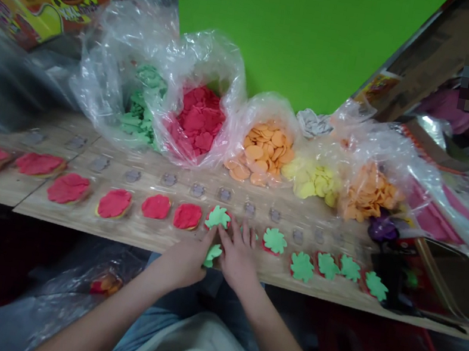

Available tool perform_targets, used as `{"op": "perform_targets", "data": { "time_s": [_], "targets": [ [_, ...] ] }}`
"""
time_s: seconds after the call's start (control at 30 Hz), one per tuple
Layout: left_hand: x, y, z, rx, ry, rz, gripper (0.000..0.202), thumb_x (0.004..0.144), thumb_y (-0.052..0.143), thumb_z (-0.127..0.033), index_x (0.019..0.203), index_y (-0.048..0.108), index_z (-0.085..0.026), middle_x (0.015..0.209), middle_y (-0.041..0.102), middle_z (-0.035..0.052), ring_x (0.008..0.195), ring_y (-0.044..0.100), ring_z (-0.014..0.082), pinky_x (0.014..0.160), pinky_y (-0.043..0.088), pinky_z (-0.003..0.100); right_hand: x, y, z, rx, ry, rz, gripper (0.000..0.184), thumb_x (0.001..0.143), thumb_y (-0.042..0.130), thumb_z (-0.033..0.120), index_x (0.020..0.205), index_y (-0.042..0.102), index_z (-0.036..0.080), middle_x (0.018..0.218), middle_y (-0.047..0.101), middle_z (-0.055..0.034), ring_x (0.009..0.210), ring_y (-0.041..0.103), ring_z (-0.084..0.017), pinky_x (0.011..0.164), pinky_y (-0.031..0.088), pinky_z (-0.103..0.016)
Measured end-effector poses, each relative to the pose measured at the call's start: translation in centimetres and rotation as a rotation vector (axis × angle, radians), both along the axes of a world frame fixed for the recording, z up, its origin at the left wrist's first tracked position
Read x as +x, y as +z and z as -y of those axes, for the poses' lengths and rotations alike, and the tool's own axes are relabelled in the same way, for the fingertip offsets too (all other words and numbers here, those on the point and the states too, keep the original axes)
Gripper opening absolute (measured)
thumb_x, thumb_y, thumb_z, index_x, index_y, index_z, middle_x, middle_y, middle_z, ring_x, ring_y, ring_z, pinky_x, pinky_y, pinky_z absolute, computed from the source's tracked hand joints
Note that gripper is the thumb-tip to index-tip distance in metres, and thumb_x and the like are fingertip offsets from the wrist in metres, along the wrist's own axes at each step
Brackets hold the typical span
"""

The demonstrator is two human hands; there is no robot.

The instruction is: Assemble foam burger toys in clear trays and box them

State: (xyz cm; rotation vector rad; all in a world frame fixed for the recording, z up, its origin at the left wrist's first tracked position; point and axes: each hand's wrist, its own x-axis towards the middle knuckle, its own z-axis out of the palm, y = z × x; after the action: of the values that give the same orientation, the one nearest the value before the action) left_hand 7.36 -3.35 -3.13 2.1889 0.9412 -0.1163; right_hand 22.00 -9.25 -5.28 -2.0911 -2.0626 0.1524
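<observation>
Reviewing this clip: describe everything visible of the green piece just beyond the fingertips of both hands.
The green piece is a thin, pale green cutout with a wavy, lobed edge; it looks like soft foam. It lies roughly flat over a red piece, whose rim shows past it, in the row along the wooden table. Fingertips of the left hand and right hand are at its near edge; pressure cannot be judged.

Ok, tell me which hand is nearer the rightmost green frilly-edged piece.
Right. The right hand is well left of the rightmost green frilly-edged piece; the left hand is farther left.
</observation>
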Motion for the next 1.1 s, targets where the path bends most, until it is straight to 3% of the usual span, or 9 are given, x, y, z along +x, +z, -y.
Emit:
{"op": "perform_targets", "data": {
  "time_s": [0.1,0.17,0.33,0.47,0.7,0.8,0.9,1.0,1.1],
  "targets": [
    [-0.9,0.0,-0.4,-0.082,0.073,0.169,0.082,0.061,0.050,-0.005,0.137,0.024,-0.019,0.115,0.058,0.0165,0.100,0.057,0.0308,0.082,0.042,0.039,0.3,0.4,-0.3,0.049,0.009,-0.048,0.049,0.075,0.054,0.017,0.124,0.049,0.023,0.144,0.027,-0.0076,0.134,0.007,-0.033,0.103,0.014,-0.056],
    [-2.1,0.3,-0.5,-0.224,0.257,0.374,0.069,0.064,0.055,-0.009,0.129,0.038,-0.021,0.113,0.059,0.0115,0.100,0.057,0.0273,0.085,0.042,0.037,0.8,0.7,-0.3,0.122,0.013,-0.123,0.042,0.077,0.049,0.015,0.119,0.052,0.021,0.138,0.037,-0.0072,0.133,0.013,-0.030,0.104,0.018,-0.053],
    [-4.0,1.4,-1.0,-1.032,0.910,0.843,0.031,0.075,0.061,-0.026,0.103,0.055,-0.016,0.096,0.064,0.0090,0.085,0.063,0.0209,0.077,0.050,0.034,0.0,1.4,-1.2,0.272,-0.132,-0.563,0.028,0.086,0.042,0.022,0.110,0.056,0.018,0.106,0.060,-0.0082,0.104,0.051,-0.020,0.089,0.043,-0.036],
    [-3.6,2.3,-1.4,-1.437,0.982,1.105,0.028,0.083,0.049,-0.030,0.105,0.055,-0.014,0.097,0.064,0.0107,0.085,0.063,0.0201,0.077,0.052,0.035,-3.4,2.2,-3.0,0.127,-0.048,-0.753,0.047,0.077,0.058,0.037,0.120,0.049,0.019,0.107,0.056,-0.0081,0.096,0.055,-0.019,0.080,0.048,-0.032],
    [-4.1,1.6,-1.5,-1.309,1.191,1.110,0.017,0.074,0.050,-0.013,0.089,0.056,-0.016,0.083,0.064,0.0017,0.068,0.060,0.0109,0.069,0.052,0.025,-5.9,3.1,-3.8,0.235,0.040,-0.318,0.035,0.085,0.047,0.031,0.119,0.054,0.022,0.119,0.049,-0.0090,0.111,0.044,-0.021,0.096,0.037,-0.036],
    [-4.0,1.5,-1.2,-1.225,1.182,1.117,0.012,0.071,0.049,-0.012,0.080,0.055,-0.017,0.075,0.061,-0.0015,0.065,0.058,0.0084,0.068,0.051,0.022,-6.5,3.2,-3.5,0.275,0.155,-0.219,0.034,0.086,0.046,0.026,0.119,0.054,0.022,0.115,0.052,-0.0089,0.110,0.044,-0.021,0.098,0.035,-0.037],
    [-4.1,1.6,-1.2,-1.208,1.228,1.195,0.012,0.071,0.049,-0.012,0.080,0.055,-0.017,0.081,0.063,0.0002,0.072,0.060,0.0104,0.071,0.053,0.025,-6.8,3.2,-4.0,0.283,0.114,-0.543,0.026,0.087,0.043,0.025,0.107,0.059,0.020,0.102,0.060,-0.0074,0.099,0.052,-0.018,0.090,0.041,-0.035],
    [-5.5,1.3,-1.6,-1.179,1.414,1.198,0.016,0.069,0.049,-0.006,0.080,0.054,-0.015,0.085,0.064,0.0039,0.081,0.062,0.0155,0.076,0.053,0.033,-6.0,2.9,-5.9,0.230,-0.125,-1.010,0.025,0.088,0.040,0.031,0.103,0.056,0.018,0.092,0.062,-0.0054,0.083,0.058,-0.016,0.075,0.048,-0.030],
    [-8.1,0.7,-1.8,-1.014,1.456,1.125,0.016,0.070,0.056,-0.011,0.085,0.056,-0.014,0.087,0.064,0.0047,0.081,0.062,0.0159,0.075,0.053,0.032,-4.9,2.1,-8.4,0.047,-0.166,-1.136,0.025,0.085,0.044,0.032,0.100,0.056,0.016,0.083,0.064,-0.0023,0.070,0.059,-0.014,0.064,0.048,-0.026]
  ]
}}
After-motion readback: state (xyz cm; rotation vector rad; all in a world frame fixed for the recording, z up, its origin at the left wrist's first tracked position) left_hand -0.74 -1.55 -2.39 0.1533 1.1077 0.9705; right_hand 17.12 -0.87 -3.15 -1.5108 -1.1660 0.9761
